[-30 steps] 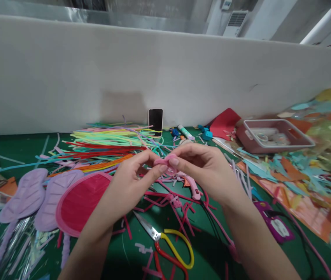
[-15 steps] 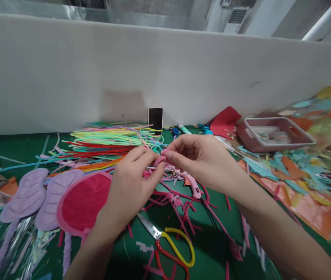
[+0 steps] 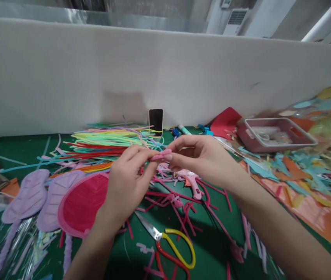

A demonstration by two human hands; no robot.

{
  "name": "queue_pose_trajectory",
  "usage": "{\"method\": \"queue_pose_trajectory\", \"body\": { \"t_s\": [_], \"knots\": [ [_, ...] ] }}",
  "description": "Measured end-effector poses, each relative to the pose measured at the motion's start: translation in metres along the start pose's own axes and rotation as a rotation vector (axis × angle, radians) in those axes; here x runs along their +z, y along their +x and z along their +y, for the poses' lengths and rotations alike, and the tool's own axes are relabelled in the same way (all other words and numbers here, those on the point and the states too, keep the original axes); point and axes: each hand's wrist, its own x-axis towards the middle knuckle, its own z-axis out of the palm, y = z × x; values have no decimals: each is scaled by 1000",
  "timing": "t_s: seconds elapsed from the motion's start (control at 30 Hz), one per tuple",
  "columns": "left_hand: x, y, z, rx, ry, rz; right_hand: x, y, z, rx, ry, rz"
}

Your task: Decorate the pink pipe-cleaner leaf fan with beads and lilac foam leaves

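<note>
Between the fingertips of both hands is a small bent piece of pink pipe cleaner (image 3: 161,154), held above the table's middle. My left hand (image 3: 128,177) pinches its left end between thumb and forefinger. On the other end, my right hand (image 3: 203,155) closes thumb against fingers. Below them lie loose pink pipe cleaners (image 3: 177,202) and a pink glue gun (image 3: 193,186). Scissors (image 3: 165,243) with one yellow and one red handle rest nearer me, blades partly apart. My left forearm partly covers a large pink leaf shape (image 3: 82,204).
Bundled coloured pipe cleaners (image 3: 104,140) lie at the back left, two lilac leaf shapes (image 3: 27,196) in front. A phone (image 3: 155,121) leans against the white partition (image 3: 153,70). On the right are a pink basket (image 3: 276,146) and orange and blue scraps (image 3: 293,171).
The pink pipe cleaner piece, curled over the left fingers before, now lies flatter between both hands' fingertips. My left hand has shifted slightly left and turned; both hands keep their hold.
</note>
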Motion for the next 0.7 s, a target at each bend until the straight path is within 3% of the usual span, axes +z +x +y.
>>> {"method": "queue_pose_trajectory", "body": {
  "t_s": [0.13, 0.3, 0.4, 0.47, 0.53, 0.63, 0.7],
  "knots": [
    [6, -1, -1, 165, 187, 100, 12, -3, 2, -144, -239, 152],
    [20, -6, -6, 324, 292, 358, 41, -6, 12, -134, 206, 235],
    [28, -10, -6, 169, 124, 454, 57, -7, 20, -175, 387, 333],
    [29, -9, -3, -64, -109, 375, 60, -6, 26, -240, 326, 420],
    [25, -7, 0, -255, -310, 204, 56, -4, 30, -297, 167, 462],
    [13, -2, 4, -398, -486, -26, 43, -2, 32, -347, -105, 440],
    [7, 1, 5, -460, -559, -78, 37, -2, 32, -428, -293, 447]
  ]
}}
